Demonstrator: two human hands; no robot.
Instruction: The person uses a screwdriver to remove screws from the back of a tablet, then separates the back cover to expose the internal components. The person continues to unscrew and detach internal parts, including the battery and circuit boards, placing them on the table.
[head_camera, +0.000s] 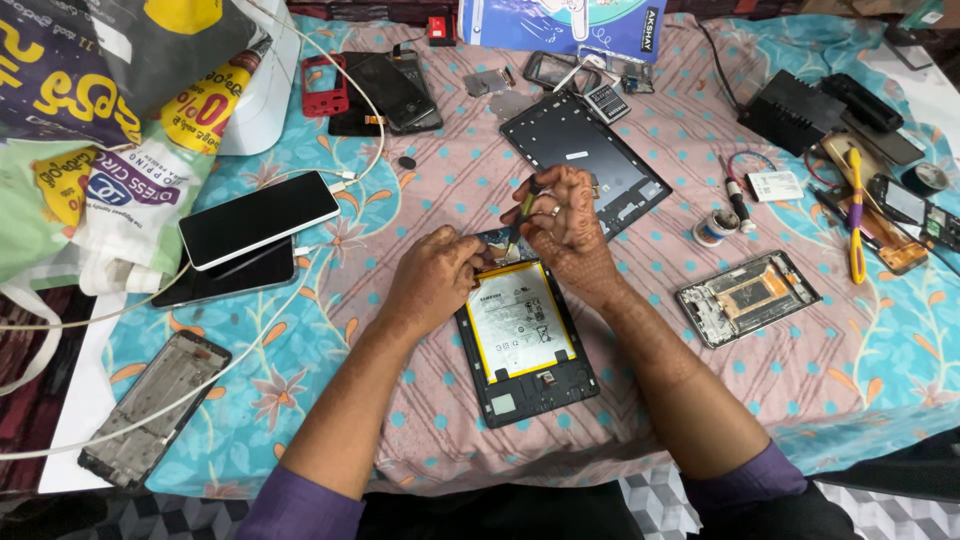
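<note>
An opened tablet (527, 385) lies face down on the patterned cloth in front of me, its white battery (520, 322) with yellow edging exposed in the black frame. My left hand (432, 280) rests on the tablet's upper left corner, fingers bent against the frame. My right hand (562, 215) holds a small screwdriver (521, 215) with a yellow-green handle, its tip pointing down at the tablet's top edge. The removed black back cover (580, 150) lies just beyond my right hand.
A white phone (258, 218) stacked on a dark one sits to the left with white cables. A bare phone frame (155, 405) lies near left, another opened phone (748, 295) to the right. Tools, a purple-yellow pry tool (856, 215), a black box (795, 112) and parts crowd the far side.
</note>
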